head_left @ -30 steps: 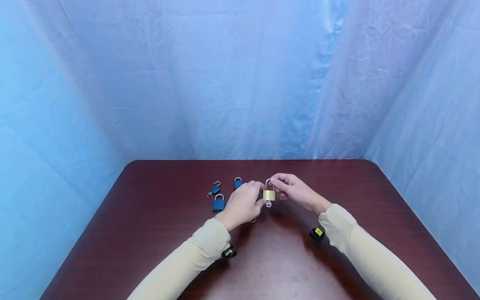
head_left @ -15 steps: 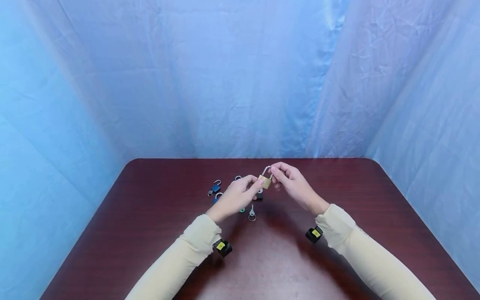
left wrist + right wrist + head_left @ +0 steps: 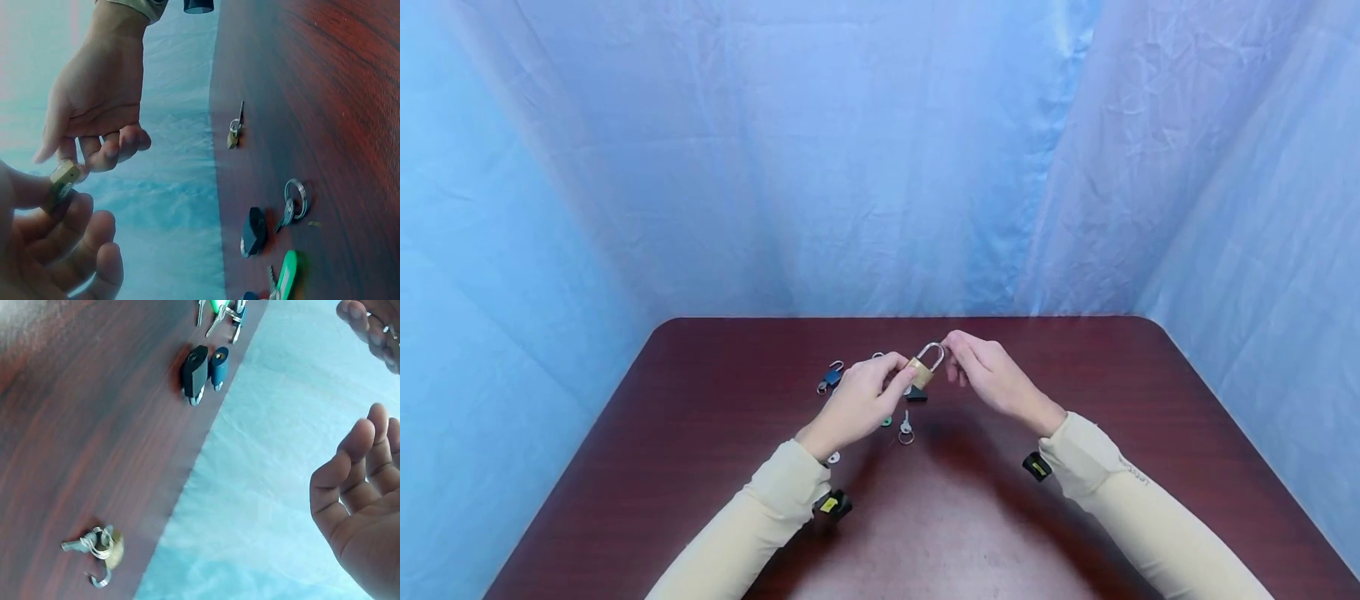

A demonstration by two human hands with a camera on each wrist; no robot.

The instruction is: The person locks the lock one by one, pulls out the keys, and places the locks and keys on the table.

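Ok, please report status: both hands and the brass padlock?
Left hand grips brass padlock body. Right hand at the shackle, fingers relaxed, grip unclear. Keys on table below, nothing in between.

No text, brand, number or sign can be read in any view. The small brass padlock (image 3: 921,372) near the centre of the head view is too small and blurred to show any engraving, and the yellow patches on the black wrist-worn cameras (image 3: 832,504) in the lower middle carry nothing legible.
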